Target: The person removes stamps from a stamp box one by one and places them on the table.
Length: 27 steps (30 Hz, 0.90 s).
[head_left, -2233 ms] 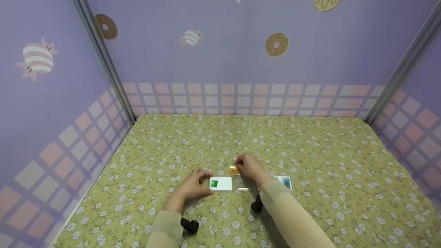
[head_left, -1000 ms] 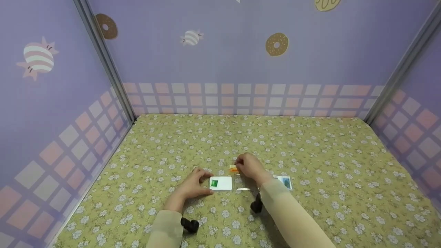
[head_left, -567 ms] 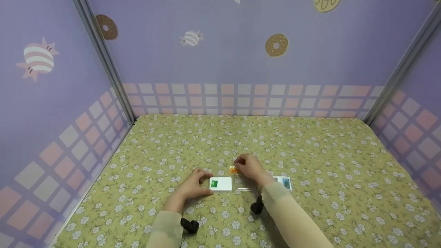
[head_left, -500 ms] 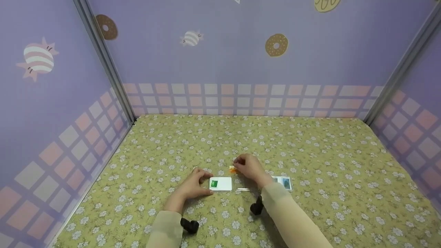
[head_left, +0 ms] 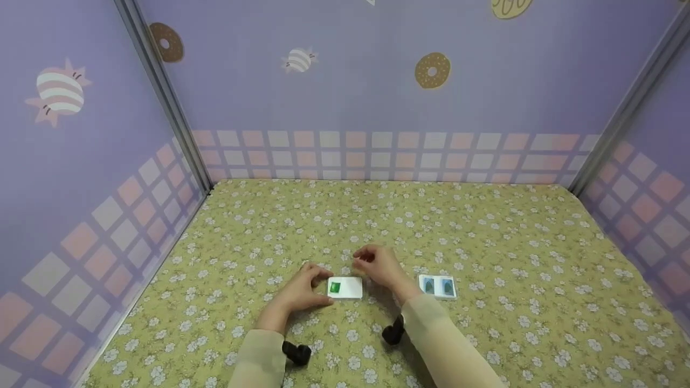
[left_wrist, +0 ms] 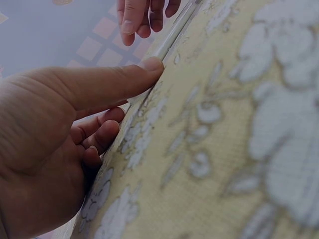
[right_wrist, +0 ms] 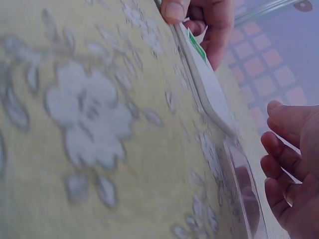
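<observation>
A flat white rectangular case [head_left: 351, 288] with rounded corners and a green patch [head_left: 335, 287] at its left end lies on the flowered cloth. My left hand [head_left: 299, 287] holds it by that end, thumb on the near edge and fingers at the far edge. In the left wrist view, the thumb [left_wrist: 119, 82] presses on its thin side. Just right of the case hovers my right hand [head_left: 381, 267], fingers loosely bent, nothing visible in them. Below that hand, a clear plastic piece [right_wrist: 244, 186] lies in line with the case in the right wrist view; from the head it is mostly covered.
A white rectangle [head_left: 437, 294] with two blue pictures lies right of my right forearm. The flowered cloth [head_left: 485, 231] spreads to purple walls [head_left: 356, 97] at the back and sides. Black wrist cameras are worn on both wrists.
My right hand has moved left and slightly toward me, its fingers off the orange piece they were at, which no longer shows. Both blue pictures are now uncovered. The left hand stays put.
</observation>
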Tool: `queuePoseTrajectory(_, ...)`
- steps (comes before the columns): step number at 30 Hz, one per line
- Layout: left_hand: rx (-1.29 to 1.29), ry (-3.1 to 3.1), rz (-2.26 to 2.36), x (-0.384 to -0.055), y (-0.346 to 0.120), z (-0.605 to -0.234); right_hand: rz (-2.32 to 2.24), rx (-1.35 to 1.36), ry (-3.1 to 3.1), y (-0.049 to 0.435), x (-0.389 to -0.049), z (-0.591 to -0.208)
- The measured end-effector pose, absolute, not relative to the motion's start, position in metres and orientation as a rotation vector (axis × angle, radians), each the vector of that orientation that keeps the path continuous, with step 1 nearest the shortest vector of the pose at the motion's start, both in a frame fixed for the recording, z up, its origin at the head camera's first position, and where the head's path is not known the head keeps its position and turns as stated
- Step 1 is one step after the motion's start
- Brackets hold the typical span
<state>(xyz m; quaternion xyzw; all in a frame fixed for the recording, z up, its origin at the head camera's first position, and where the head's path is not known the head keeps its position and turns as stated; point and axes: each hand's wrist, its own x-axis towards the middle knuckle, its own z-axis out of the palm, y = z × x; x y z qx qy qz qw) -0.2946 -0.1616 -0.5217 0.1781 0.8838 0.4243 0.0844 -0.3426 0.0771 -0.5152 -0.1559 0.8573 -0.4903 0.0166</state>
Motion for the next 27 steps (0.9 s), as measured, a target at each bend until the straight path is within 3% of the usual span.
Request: queuePoseTrajectory(27,0.525,2.634,1.225,-0.294,-0.164,-0.521,-1.141,-0.628,2.804,0.047,-0.322,-0.518)
